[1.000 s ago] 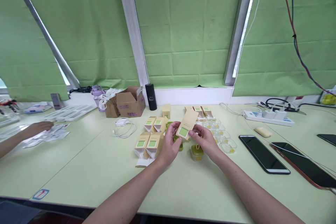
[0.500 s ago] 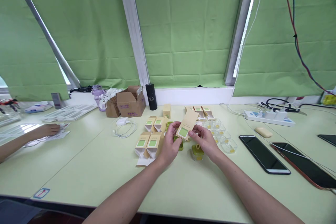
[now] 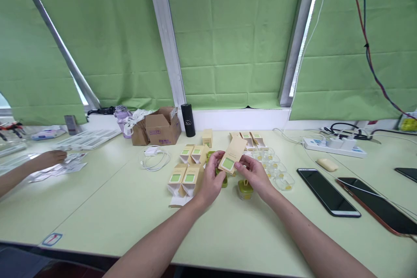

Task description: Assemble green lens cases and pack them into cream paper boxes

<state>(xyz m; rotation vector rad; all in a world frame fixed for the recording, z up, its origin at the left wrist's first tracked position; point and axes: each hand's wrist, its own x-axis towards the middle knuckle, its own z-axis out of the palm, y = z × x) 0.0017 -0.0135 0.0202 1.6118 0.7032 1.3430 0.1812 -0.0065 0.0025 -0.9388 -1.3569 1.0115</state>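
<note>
Left hand [image 3: 211,181] and right hand [image 3: 256,177] nearly closed, holding 1 box [image 3: 235,150] low down; long axis slants, green end near-left, other end far-right.

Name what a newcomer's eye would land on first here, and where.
Likely the broad green fabric blinds filling the upper half. Next, near the centre, the tan rectangular cardboard carton with a green square, held between the bare left hand and right hand. To the right, rectangular black-screened phones stand out against the pale green tabletop.
</note>
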